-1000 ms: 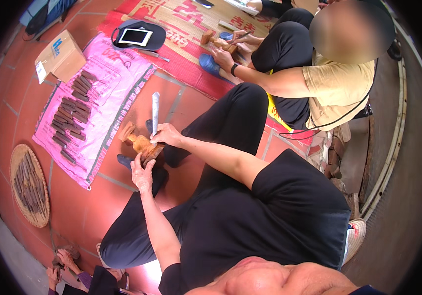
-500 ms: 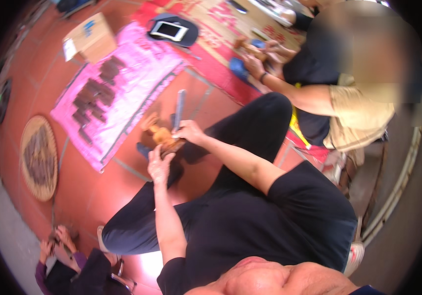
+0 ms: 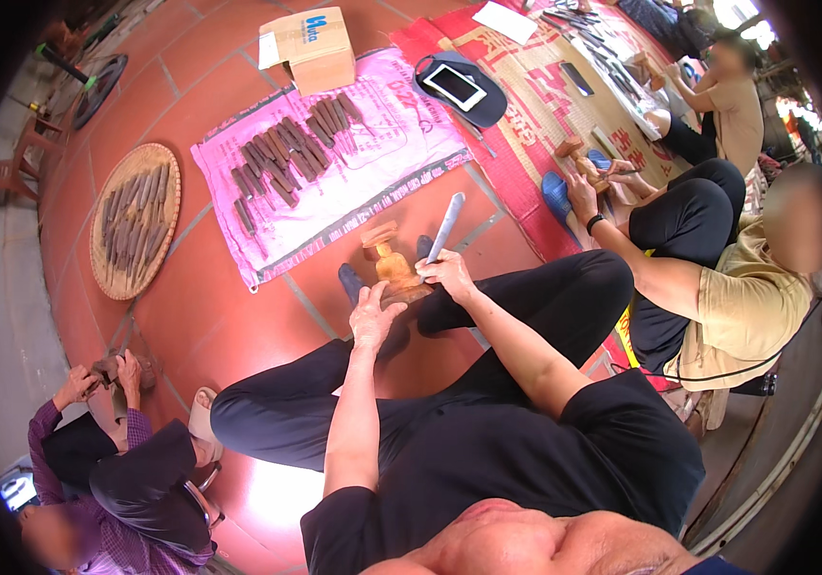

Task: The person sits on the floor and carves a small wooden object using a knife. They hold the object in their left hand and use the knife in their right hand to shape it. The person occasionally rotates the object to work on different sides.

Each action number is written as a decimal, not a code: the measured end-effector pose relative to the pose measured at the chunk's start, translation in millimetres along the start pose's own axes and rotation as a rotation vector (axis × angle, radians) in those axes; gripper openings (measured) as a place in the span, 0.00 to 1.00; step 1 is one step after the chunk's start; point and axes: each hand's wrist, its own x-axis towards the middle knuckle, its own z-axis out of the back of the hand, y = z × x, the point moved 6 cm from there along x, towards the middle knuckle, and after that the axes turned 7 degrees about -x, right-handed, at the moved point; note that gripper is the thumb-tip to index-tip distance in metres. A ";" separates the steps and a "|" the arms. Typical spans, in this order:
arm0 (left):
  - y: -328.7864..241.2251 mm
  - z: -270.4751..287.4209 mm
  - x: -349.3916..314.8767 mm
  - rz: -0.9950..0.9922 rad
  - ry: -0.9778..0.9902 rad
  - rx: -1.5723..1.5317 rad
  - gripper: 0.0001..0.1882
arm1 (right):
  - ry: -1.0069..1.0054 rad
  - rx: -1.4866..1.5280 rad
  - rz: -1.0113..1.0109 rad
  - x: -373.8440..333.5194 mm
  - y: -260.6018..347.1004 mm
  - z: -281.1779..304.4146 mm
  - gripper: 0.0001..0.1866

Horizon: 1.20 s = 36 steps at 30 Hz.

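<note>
A turned yellow-brown wooden stand (image 3: 392, 266) with a narrow waist and wider top stands on the tiles in front of me, between my feet. My right hand (image 3: 451, 276) is closed round the lower end of a long, flat grey blade-like tool (image 3: 446, 222), which points up and away beside the stand. At the stand's near edge is my left hand (image 3: 372, 316), its thumb and fingers apart. A dark brown area shows by its thumb; I cannot make out whether that is a separate piece.
Dark brown sticks (image 3: 281, 153) lie in rows on a pink printed sheet (image 3: 238, 251), with a cardboard box (image 3: 320, 62) behind. More fill a round woven tray (image 3: 176, 182) at left. A cap (image 3: 492, 101) bears a white phone (image 3: 454, 86). Co-workers sit at right and lower left.
The whole view has shifted, so the sheet, tray and co-workers appear farther right and show more fully. My right hand still grips the grey tool, and my left hand stays by the stand.
</note>
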 end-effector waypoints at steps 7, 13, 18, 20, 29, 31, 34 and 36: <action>-1.9 4.1 0.1 -0.026 0.001 0.004 0.32 | 0.046 -0.003 0.074 -3.5 3.6 -6.3 0.04; -3.6 3.7 -0.8 -0.019 -0.018 0.013 0.33 | -0.093 0.108 -0.071 1.3 -0.3 9.3 0.06; 3.0 -0.1 0.0 -0.003 0.014 0.026 0.33 | -0.071 0.029 0.020 0.5 -1.9 -6.8 0.05; 2.9 -0.8 4.3 -0.052 -0.018 0.020 0.32 | -0.095 -0.040 0.025 3.3 0.5 -4.2 0.05; 3.3 -0.8 0.8 0.004 0.006 0.013 0.33 | -0.127 0.082 -0.007 0.0 -1.7 -1.4 0.06; 2.2 0.6 0.1 0.015 0.014 0.018 0.33 | -0.099 0.006 0.000 -3.7 -0.6 -9.0 0.06; -1.9 3.6 1.2 0.015 0.004 0.010 0.33 | -0.156 0.017 -0.061 2.5 3.8 1.4 0.05; 0.0 2.6 -0.8 0.000 -0.009 0.024 0.33 | -0.138 0.110 -0.088 5.3 -4.3 3.5 0.05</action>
